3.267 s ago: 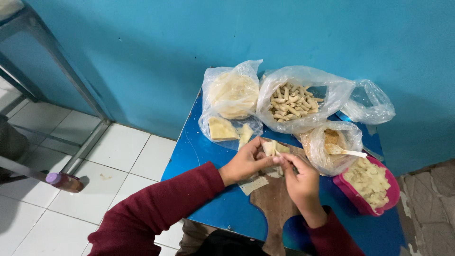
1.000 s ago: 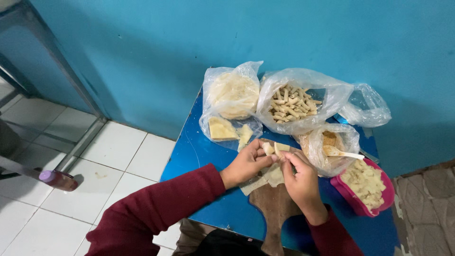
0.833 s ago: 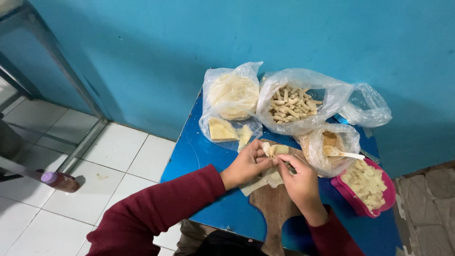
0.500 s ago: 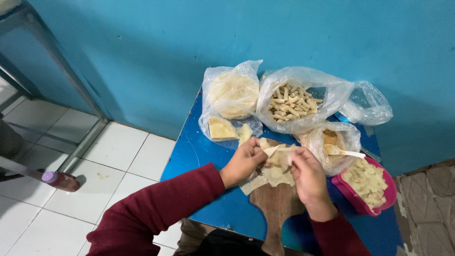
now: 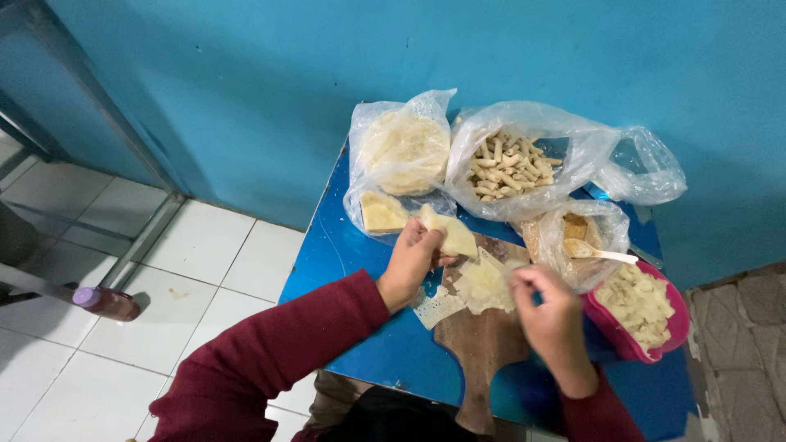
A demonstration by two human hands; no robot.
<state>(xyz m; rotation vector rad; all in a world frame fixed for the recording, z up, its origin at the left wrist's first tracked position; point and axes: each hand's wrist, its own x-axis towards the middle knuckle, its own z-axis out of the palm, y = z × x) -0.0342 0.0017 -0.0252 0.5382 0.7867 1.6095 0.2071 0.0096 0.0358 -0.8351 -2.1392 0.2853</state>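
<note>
Both hands hover over the wooden board (image 5: 483,344) at the table's (image 5: 344,245) near edge. My left hand (image 5: 412,260) pinches a folded wrapper (image 5: 449,232), lifted clear; my right hand (image 5: 550,307) curls loosely beside the flat wrappers (image 5: 481,282) on the board, gripping nothing (as far as I can tell). Along the far edge: bagged round wrappers (image 5: 403,147), a bag of rolls (image 5: 509,164). Right edge: a pink bowl (image 5: 622,340) of pale chunks.

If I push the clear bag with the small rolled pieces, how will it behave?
The bag of rolled pieces would probably slump, not slide: its thin plastic looks loose and crumpled. It seems light, and the open top could spill pieces.
</note>
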